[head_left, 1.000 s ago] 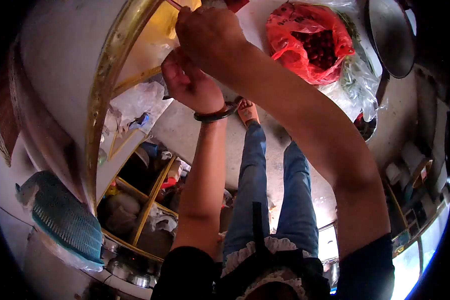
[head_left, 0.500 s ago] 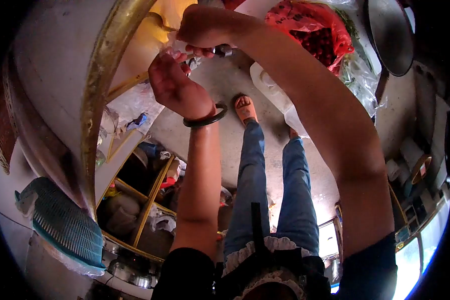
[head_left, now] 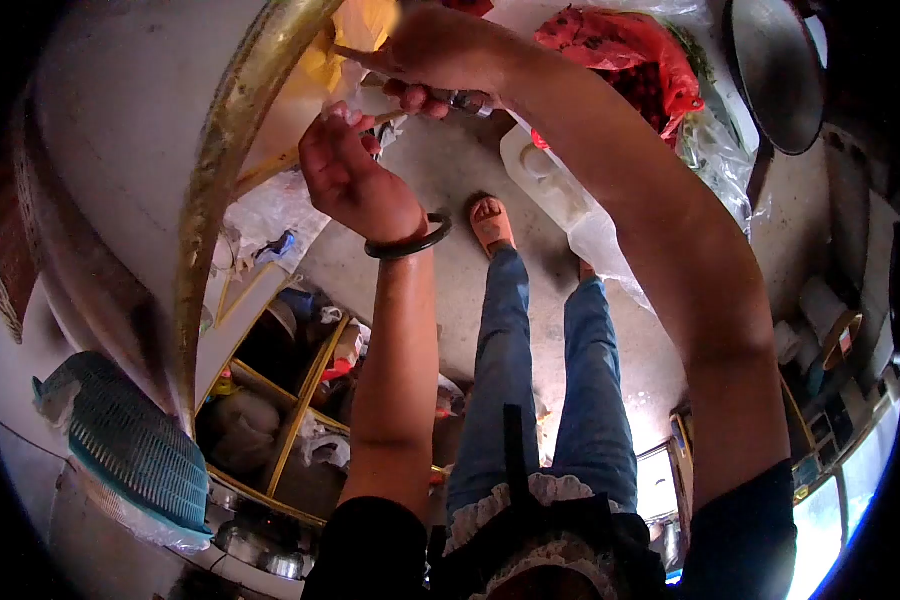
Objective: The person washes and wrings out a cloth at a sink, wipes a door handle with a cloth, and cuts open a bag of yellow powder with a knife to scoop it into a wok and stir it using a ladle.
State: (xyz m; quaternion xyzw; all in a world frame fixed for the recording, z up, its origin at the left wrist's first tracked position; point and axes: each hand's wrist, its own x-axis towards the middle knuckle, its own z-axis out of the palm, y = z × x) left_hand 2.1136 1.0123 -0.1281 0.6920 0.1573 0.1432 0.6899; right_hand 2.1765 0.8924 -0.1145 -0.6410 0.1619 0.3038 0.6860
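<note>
My left hand, with a dark bangle on its wrist, is closed with its fingertips pinching a thin pale stick-like piece. My right hand is bent over just above it, fingers curled round a tool with a shiny, partly dark handle. The tool's working end is too hard to make out. The pale piece lies between the two hands, close to the right fingers. Behind them is a yellow bag or sheet.
A red plastic bag holds dark red round items, beside clear plastic. A dark pan is at upper right. A translucent jug stands on the floor. At left are a teal basket and shelving.
My left hand has moved slightly left and down, away from the right hand. The pale piece and the tool's handle have come into view, and the jug shows beneath my right forearm.
</note>
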